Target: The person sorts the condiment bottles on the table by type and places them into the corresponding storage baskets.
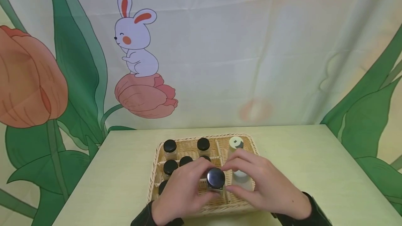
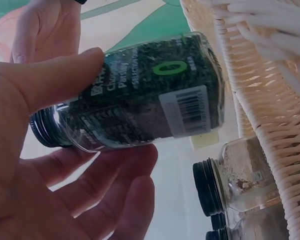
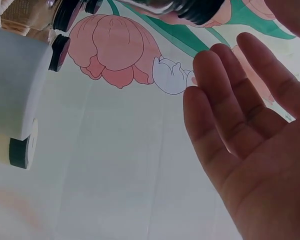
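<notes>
Item: herb jar (image 1: 215,179), glass, black screw cap, filled with dark green dried flakes; label with white lettering, a green ring mark and a white barcode patch, as the left wrist view shows (image 2: 140,95)

Location: lower centre of the head view, raised above the front compartments of the wicker basket (image 1: 205,147), which stands on the pale green bench (image 1: 125,170)

Left hand (image 1: 183,193): thumb and curled fingers wrapped round the jar body, holding it tilted with the cap toward the camera

Right hand (image 1: 267,184): fingers fairly straight and relaxed, palm open in the right wrist view (image 3: 250,150); fingertips near the jar, but whether they touch it I cannot tell; nothing gripped

Handling note (judgement): smooth glass, so best kept in a firm grip round the body, not the cap; the right hand serves well as a steadying guide; the jar is best kept clear of neighbouring caps and the woven dividers

Other contents: several black-capped jars (image 1: 170,146) in the left and middle compartments; a white container (image 1: 236,143) with a pale lid in the upper right compartment

Backdrop: cloth printed with a rabbit (image 1: 135,37) on a tulip
</notes>
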A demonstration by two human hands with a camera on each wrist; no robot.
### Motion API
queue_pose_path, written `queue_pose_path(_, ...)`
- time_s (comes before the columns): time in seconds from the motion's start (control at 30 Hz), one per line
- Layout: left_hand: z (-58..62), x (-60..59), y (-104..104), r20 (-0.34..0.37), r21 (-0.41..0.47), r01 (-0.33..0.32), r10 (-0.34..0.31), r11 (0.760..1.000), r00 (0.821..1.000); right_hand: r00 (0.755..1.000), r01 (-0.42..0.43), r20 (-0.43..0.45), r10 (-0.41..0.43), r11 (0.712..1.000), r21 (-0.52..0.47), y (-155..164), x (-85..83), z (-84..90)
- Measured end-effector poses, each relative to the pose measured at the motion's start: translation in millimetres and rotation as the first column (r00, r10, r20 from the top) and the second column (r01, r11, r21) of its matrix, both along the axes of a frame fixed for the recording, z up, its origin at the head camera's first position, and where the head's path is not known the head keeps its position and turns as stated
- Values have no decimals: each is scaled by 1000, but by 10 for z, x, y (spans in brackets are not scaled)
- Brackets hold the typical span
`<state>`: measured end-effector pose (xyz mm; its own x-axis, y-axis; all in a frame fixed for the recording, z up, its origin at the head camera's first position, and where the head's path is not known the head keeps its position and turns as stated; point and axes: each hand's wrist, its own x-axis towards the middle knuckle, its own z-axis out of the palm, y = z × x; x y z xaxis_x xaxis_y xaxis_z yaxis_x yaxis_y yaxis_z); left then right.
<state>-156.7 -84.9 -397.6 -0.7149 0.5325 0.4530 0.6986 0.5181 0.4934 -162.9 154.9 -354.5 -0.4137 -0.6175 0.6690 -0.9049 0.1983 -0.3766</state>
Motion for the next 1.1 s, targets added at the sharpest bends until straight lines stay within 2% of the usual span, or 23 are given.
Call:
queue_pose_path(0.27,-13,-27,-22,49,-25,-62,63,998,997,1000,24,18,-24,1000,6,27,-5,-17)
queue_pose_path(0.57,-49,-70,-49,80,-94,-133,141,987,987,999,46,8,-46,999,5,38,-18,-13)
queue_pose_path(0.8,-53,-89,-58,118,-173,-137,159,975,980,999,49,13,-49,999,9,55,-19,-3)
queue_pose_path(1.1,-98,-89,-73,92,-228,-124,148,966,985,998,58,12,-58,998,18,62,-21,-7)
